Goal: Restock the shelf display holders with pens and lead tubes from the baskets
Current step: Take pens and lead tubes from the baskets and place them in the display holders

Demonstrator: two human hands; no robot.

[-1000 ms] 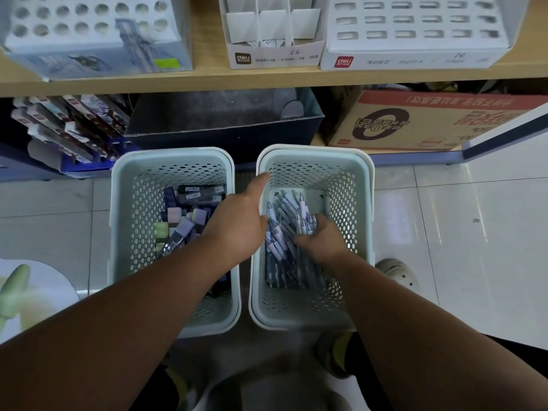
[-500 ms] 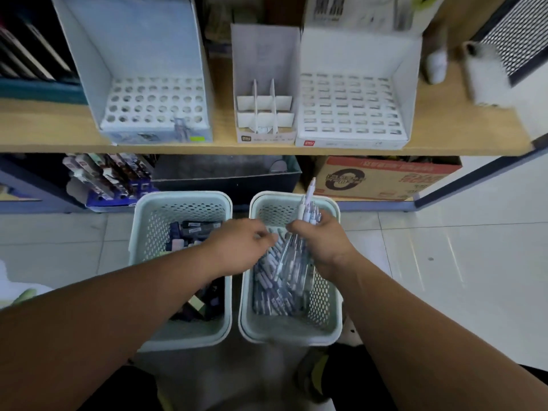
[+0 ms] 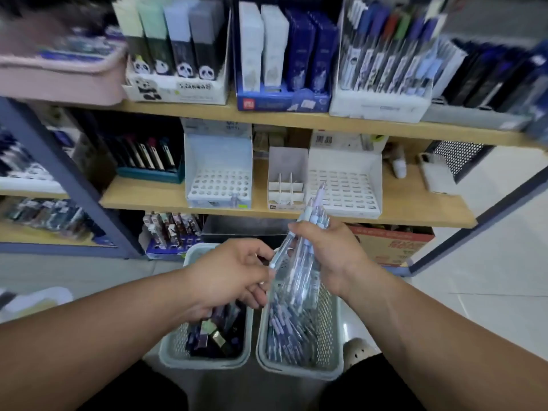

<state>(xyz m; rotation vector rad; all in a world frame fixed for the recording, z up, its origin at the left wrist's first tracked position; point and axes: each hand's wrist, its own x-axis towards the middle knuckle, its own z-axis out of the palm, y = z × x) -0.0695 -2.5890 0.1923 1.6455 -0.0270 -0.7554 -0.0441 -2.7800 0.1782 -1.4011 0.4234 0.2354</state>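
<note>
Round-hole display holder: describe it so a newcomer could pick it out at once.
Find the middle wooden shelf, above and behind the pen basket. Three white holders stand in a row there; the round-hole holder is the leftmost. Unlike the narrow divided box and the slotted holder to its right, its sloped face has round holes.

Bare forearms (image 3: 118, 336), bare hands (image 3: 228, 274) (image 3: 335, 256) — black legwear (image 3: 133, 390), one pale perforated clog (image 3: 360, 351)

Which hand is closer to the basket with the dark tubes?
Left. The left hand is just above the tube basket; the right hand, gripping pens, is above the neighbouring pen basket.
</note>
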